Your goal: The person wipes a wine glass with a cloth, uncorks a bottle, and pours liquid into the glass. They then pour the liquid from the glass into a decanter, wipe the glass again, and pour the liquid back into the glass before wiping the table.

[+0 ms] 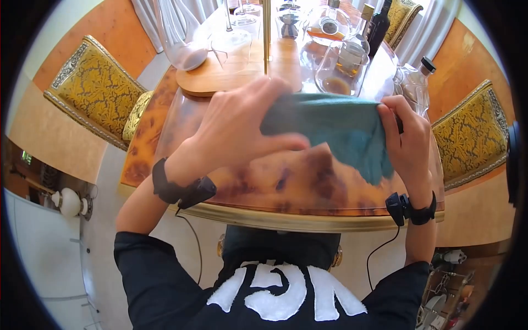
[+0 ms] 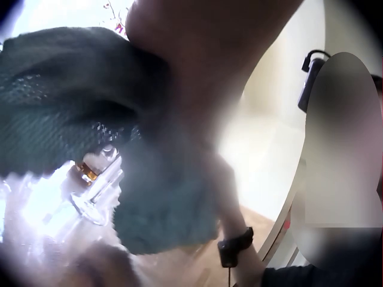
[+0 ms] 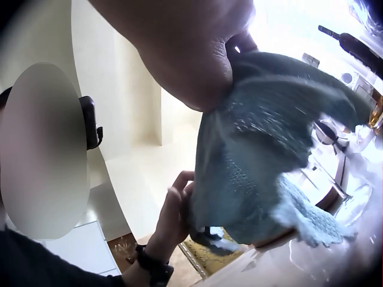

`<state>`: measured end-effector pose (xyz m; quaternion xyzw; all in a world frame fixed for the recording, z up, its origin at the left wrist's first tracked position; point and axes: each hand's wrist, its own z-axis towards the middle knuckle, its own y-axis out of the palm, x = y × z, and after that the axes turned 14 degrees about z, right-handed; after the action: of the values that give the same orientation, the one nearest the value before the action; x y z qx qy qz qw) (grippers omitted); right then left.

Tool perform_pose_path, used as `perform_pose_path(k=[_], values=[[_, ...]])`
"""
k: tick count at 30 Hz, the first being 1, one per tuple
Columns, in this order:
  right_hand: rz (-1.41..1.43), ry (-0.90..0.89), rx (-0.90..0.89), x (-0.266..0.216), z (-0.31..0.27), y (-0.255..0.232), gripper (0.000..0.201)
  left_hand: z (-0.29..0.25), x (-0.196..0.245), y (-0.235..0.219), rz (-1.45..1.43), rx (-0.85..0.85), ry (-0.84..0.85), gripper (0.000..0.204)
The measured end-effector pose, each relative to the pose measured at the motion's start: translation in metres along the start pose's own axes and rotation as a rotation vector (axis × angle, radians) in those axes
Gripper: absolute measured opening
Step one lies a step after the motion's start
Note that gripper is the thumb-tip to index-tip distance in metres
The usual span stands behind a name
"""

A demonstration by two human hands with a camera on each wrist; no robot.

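Both hands hold up a teal cloth (image 1: pixel 346 129) above the near part of the table. At its left end, my blurred left hand (image 1: pixel 236 124) grips it, with the thumb stretched across the front. My right hand (image 1: pixel 410 137) pinches the upper right corner with the fingers curled. Between the hands the cloth hangs in loose folds, its lower edge uneven. From the right wrist view, the cloth (image 3: pixel 257 155) drapes below the right hand, and the left hand (image 3: pixel 173 209) is at its other end. Some left fingers are hidden behind the cloth.
Beyond the cloth stand a wooden board (image 1: pixel 203 82), a glass decanter (image 1: pixel 184 49), a wine glass (image 1: pixel 231 38) and a gold post (image 1: pixel 267 38). Toward the right are a clear glass vessel (image 1: pixel 335 71), a dark bottle (image 1: pixel 379 27) and a stoppered decanter (image 1: pixel 412 82). Chairs flank the table.
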<state>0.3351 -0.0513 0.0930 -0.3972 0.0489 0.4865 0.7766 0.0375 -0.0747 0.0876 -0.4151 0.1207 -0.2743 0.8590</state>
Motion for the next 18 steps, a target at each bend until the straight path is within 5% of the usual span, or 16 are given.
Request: perform_pose_path(k=[5,8,11,13,14,16,18], values=[[0.037,-0.044,-0.152,0.011,-0.024,-0.004,0.038,-0.026,-0.017,0.003,-0.057,-0.265,0.127,0.044],[0.112,0.184,-0.48,0.012,-0.034,-0.016,0.031,-0.032,-0.021,-0.007,-0.259,-0.355,0.022,0.035],[0.197,0.048,-0.429,0.027,-0.039,-0.017,0.025,-0.032,-0.029,-0.009,-0.224,-0.432,-0.134,0.026],[0.192,0.042,-0.431,0.03,-0.037,-0.023,0.019,-0.03,-0.038,0.001,-0.273,-0.295,0.139,0.015],[0.169,-0.055,-0.433,0.033,-0.034,-0.024,0.016,-0.029,-0.036,0.002,-0.275,-0.296,0.143,0.015],[0.146,-0.159,-0.44,0.038,-0.034,-0.019,0.013,-0.028,-0.028,0.004,-0.426,-0.35,-0.087,0.01],[0.139,-0.088,-0.244,0.036,-0.038,-0.009,0.01,-0.028,-0.017,0.005,-0.439,-0.336,-0.211,0.01]])
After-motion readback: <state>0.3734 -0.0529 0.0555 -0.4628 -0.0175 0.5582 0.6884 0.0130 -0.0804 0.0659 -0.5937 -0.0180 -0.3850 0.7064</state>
